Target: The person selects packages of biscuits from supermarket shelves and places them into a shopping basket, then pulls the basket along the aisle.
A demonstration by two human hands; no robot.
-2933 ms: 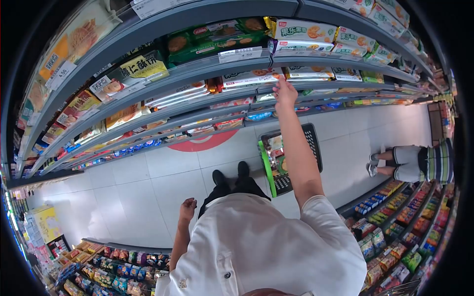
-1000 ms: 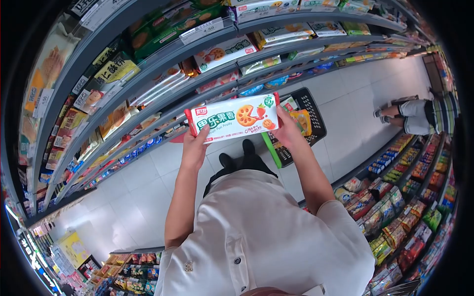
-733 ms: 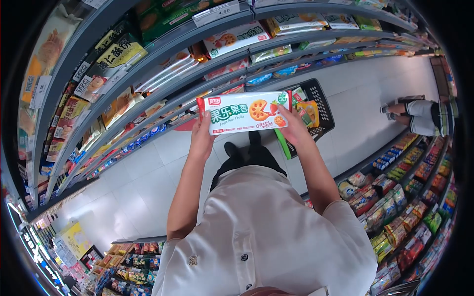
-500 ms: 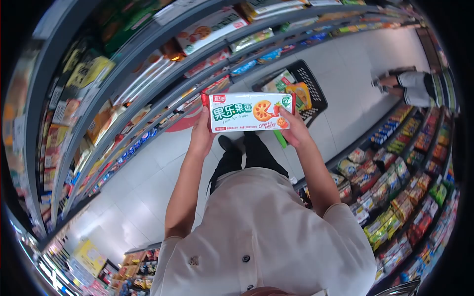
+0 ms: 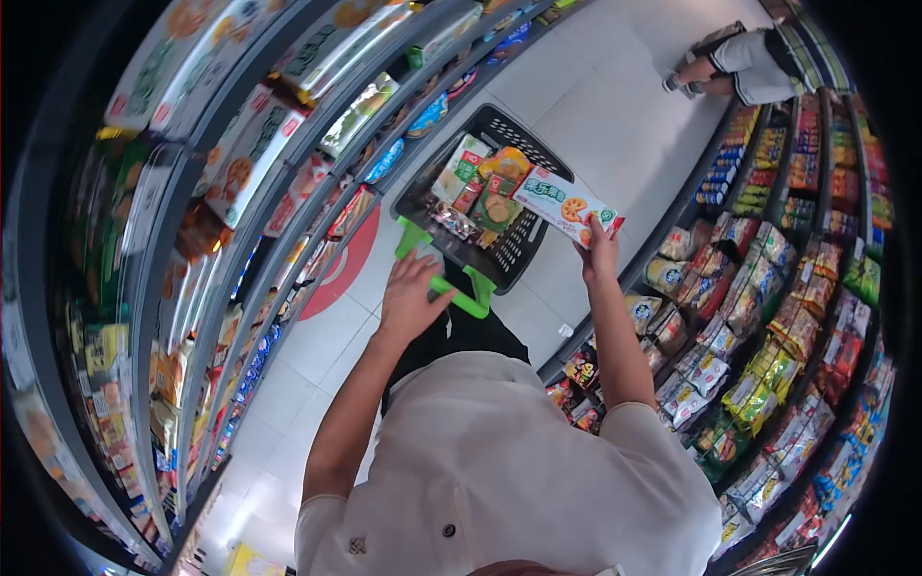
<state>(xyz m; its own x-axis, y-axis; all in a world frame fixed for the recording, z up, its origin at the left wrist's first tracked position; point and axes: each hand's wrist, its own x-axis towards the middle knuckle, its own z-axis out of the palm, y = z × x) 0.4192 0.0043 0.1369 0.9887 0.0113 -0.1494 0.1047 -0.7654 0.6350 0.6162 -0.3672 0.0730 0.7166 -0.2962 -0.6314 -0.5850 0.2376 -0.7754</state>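
My right hand (image 5: 600, 252) grips one end of a white biscuit packet (image 5: 562, 204) with red ends and a picture of round biscuits. The packet slants over the right rim of a dark shopping basket (image 5: 545, 156). My left hand (image 5: 413, 293) is open, fingers apart, right at the basket's green handle (image 5: 473, 305). Inside the basket lie a white-and-green package (image 5: 459, 165), a yellow-orange bag (image 5: 515, 163), a green packet with a biscuit picture (image 5: 497, 204) and some small wrapped items (image 5: 453, 221).
Shelves (image 5: 317, 115) of boxed and bagged snacks run along the left. On the right, another shelf unit (image 5: 759, 355) holds rows of bagged snacks. A person in white shorts (image 5: 759, 67) stands farther along the tiled aisle (image 5: 615, 115). A red floor marking (image 5: 351, 269) shows beside the basket.
My left hand has let go of the biscuit packet and moved down to the basket handle. My right hand has carried the packet rightward, now tilted. The view has shifted, showing more of the basket.
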